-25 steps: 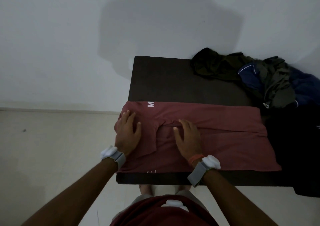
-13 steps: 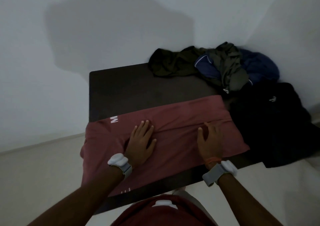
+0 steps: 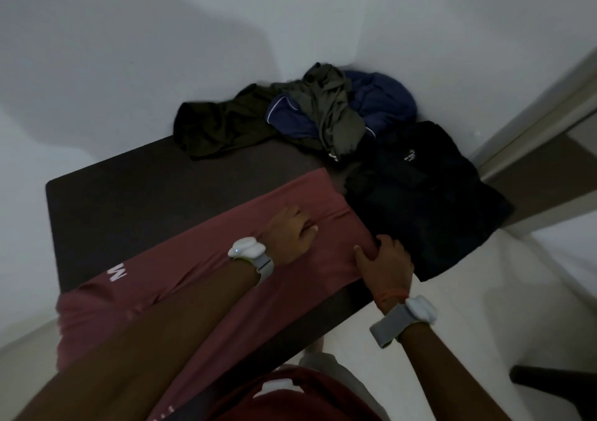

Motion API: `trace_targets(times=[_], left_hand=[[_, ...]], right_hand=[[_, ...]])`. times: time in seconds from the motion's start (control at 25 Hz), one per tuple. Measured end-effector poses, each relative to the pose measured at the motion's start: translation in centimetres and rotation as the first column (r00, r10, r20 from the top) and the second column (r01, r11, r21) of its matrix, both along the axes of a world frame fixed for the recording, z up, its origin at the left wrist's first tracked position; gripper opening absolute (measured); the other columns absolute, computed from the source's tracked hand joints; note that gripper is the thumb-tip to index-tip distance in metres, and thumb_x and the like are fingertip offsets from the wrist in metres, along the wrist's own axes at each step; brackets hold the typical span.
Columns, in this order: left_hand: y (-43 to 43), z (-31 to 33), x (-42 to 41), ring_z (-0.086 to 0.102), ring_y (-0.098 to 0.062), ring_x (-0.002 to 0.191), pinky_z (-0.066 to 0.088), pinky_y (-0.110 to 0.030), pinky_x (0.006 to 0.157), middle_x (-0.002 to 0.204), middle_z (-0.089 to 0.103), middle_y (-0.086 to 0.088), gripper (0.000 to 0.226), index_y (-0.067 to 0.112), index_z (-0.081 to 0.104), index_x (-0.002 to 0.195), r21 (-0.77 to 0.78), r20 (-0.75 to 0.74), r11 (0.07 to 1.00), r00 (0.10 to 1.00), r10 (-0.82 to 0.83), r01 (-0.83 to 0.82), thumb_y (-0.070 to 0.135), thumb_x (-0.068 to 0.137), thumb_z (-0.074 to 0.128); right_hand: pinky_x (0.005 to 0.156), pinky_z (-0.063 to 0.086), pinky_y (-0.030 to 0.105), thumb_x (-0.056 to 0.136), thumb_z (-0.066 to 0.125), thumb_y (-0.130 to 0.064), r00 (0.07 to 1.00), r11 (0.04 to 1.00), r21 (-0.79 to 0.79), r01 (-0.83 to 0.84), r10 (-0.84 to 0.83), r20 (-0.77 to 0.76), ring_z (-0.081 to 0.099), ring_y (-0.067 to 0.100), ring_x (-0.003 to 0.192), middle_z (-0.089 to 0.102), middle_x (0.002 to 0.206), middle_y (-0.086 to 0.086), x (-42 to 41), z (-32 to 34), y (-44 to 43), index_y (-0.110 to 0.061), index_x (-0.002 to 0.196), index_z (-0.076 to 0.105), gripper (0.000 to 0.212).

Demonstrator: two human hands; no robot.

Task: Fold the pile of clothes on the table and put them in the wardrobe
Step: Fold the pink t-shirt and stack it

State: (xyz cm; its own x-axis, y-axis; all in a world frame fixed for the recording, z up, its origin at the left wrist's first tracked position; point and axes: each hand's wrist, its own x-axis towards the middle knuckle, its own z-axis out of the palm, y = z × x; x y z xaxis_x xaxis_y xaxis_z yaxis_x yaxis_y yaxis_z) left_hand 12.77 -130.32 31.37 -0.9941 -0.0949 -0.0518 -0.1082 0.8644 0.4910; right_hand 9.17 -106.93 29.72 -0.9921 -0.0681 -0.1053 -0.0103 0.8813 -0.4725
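The red shirt (image 3: 193,259) lies as a long narrow band across the dark table (image 3: 129,194). Its end with the white letter is far to the left of all the fingers and seems to reach past the table edge. The band shape suggests that the sides are already turned in. The left hand (image 3: 290,236) rests on the cloth near the band's right part, with its fingers (image 3: 308,228) close together and laid down on the fabric. Probably it holds the shirt in place so that the layers do not slide (whether the fingertips also catch a fold under them cannot be told in this dim light). Beyond these fingers, at the far side of the table against the wall, the pile of clothes (image 3: 323,113) waits, crumpled and not yet folded. The right hand (image 3: 384,265) pinches the right end of the shirt between the thumb and the curled fingers (image 3: 387,243). This grip is likely made for lifting that end and bringing it over toward the left. Just to the right of these fingers, touching the shirt's end, a black garment (image 3: 436,201) lies flat and looks folded, kept apart from the pile. The wardrobe is not in view.
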Motion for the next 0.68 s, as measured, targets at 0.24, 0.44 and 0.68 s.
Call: trace_targets(times=[0.24, 0.44, 0.68], left_hand=[[4.9, 0.7, -7.0, 0.055, -0.017, 0.079, 0.035, -0.029, 0.071, 0.079, 0.059, 0.004, 0.035, 0.018, 0.061, 0.078, 0.12, 0.168, 0.916, 0.917, 0.362, -0.384, 0.048, 0.095, 0.059], [6.5, 0.2, -10.6, 0.059, -0.019, 0.08, 0.044, -0.034, 0.074, 0.08, 0.061, 0.006, 0.051, 0.019, 0.064, 0.08, -0.019, 0.114, 0.842, 0.836, 0.537, -0.539, 0.069, 0.077, 0.056], [5.9, 0.0, -12.1, 0.061, -0.023, 0.068, 0.041, -0.031, 0.066, 0.068, 0.062, 0.004, 0.04, 0.018, 0.063, 0.071, -0.06, 0.105, 0.865, 0.859, 0.502, -0.498, 0.056, 0.081, 0.057]], right_hand=[[0.072, 0.049, 0.031, 0.089, 0.071, -0.032, 0.96, 0.938, -0.347, -0.002, 0.099, 0.261, 0.065, 0.02, 0.085, 0.067, 0.092, -0.002, -1.7, 0.9, 0.2, -0.016, 0.103, 0.063, 0.023], [0.075, 0.051, 0.031, 0.089, 0.07, -0.042, 0.97, 0.936, -0.35, 0.047, 0.041, 0.239, 0.063, 0.015, 0.083, 0.067, 0.094, -0.005, -1.7, 0.6, 0.3, -0.02, 0.106, 0.062, 0.028], [0.077, 0.057, 0.036, 0.086, 0.068, -0.051, 0.953, 0.926, -0.378, 0.019, 0.097, 0.286, 0.065, 0.012, 0.082, 0.068, 0.092, -0.009, -2.4, 0.6, 0.0, -0.027, 0.105, 0.062, 0.032]])
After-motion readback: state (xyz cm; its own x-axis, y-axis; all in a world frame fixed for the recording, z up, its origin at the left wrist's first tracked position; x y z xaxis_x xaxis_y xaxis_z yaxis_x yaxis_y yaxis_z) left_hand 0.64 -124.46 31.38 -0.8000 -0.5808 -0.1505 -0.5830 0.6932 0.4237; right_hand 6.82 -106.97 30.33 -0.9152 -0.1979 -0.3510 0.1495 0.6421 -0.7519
